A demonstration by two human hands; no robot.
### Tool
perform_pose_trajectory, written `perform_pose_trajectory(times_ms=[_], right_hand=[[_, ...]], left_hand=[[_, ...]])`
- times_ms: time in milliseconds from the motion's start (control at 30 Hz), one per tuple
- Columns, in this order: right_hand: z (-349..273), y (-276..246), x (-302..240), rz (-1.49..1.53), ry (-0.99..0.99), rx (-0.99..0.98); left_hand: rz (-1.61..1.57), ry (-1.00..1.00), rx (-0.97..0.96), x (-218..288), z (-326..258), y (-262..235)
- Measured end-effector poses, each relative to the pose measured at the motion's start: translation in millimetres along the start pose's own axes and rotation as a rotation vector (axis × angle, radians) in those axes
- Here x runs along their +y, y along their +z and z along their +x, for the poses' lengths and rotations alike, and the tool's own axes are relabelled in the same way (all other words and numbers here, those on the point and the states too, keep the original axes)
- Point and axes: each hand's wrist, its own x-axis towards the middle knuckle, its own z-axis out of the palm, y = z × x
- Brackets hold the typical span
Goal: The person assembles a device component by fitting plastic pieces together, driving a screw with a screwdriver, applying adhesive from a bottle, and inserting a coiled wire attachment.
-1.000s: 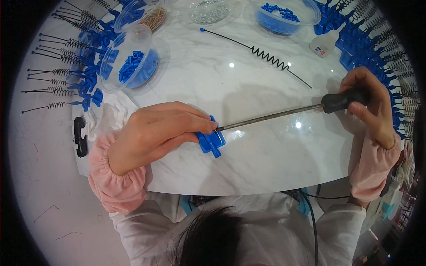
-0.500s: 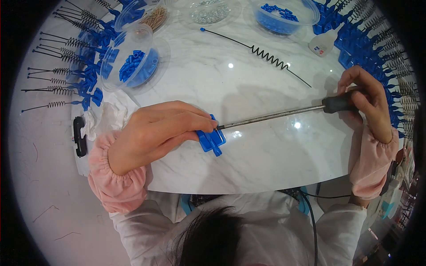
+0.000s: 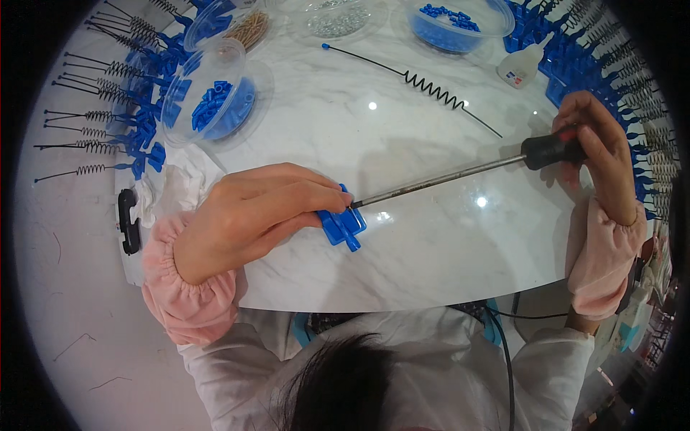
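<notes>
Steel meets blue: both hands full over the front of the bench

And here we are above the white marbled bench [image 3: 410, 269], left hand [image 3: 262, 215] pinching a flat blue plastic piece [image 3: 346, 228] near the curved front edge, left of the middle! Its stubby stem pokes toward that edge. Over to the right hand [image 3: 602, 147], fingers wrapped round the black and red handle of a long screwdriver [image 3: 438, 184], out near the bench's right edge. The shaft slants across the open surface, its tip right at the blue piece beside the left fingertips; whether it sits inside, I cannot tell!

Farther back, a coiled black wire [image 3: 435, 91] lies alone, blue-capped end toward the far edge, bare end toward the right. Along that far edge, a tub of small blue caps [image 3: 454, 37] and a tub of clear bits [image 3: 338, 20]; at the far left corner, a tub of blue pieces [image 3: 241, 115]. A white bottle [image 3: 519, 66] stands toward the far right corner. And look at the left edge: crumpled white tissue [image 3: 185, 188], with a black object [image 3: 129, 221] just beside it!
</notes>
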Motion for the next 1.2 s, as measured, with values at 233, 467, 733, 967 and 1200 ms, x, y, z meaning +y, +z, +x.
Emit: perform_pose_trajectory(times_ms=[233,467,733,967,1200], right_hand=[[3,1,-1,0.08,0.104,-0.072],[8,7,1,0.057,0.017,-0.166],[5,1,0,0.021,0.057,-0.132],[10,3,8,0.029,0.117,-0.097],[9,6,6,0.002,-0.006,-0.124]], left_hand=[[-0.013,0.028,-0.01,-1,-2,0],[0.0,-0.007,-0.013,2,-6,0],[0.025,0.036,-0.003,1,-2,1],[0.037,0.029,0.006,1,-6,3],[0.032,0.028,-0.006,1,-6,1]])
